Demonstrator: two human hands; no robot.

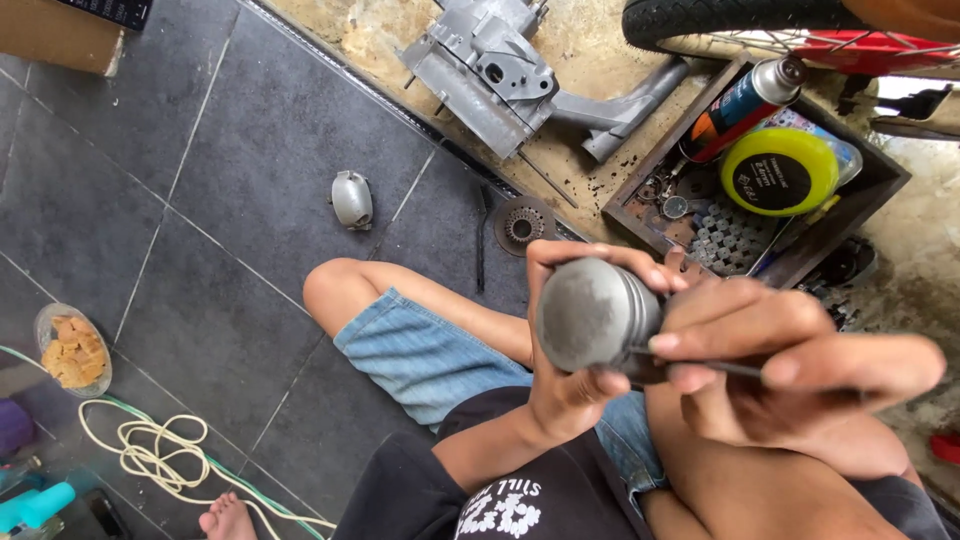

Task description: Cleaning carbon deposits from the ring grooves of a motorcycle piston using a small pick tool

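My left hand (pixel 560 385) grips a grey metal piston (pixel 590 315) from below and behind, its dull flat crown facing the camera. My right hand (pixel 800 370) comes in from the right and pinches a thin dark rod-like tool (pixel 715 367) whose tip rests against the piston's side near the ring grooves. Both hands are over my lap, above denim shorts (pixel 430 355) and a bare knee (pixel 335 285).
A wooden box (pixel 880 190) at upper right holds a spray can (pixel 745 100), a yellow round tin (pixel 780 172) and small parts. A grey engine casing (pixel 490 70), a tyre (pixel 720 15), a small gear (pixel 523 225), a metal cover (pixel 351 198), a bowl of yellowish pieces (pixel 72 350) and coiled cord (pixel 150 450) lie around.
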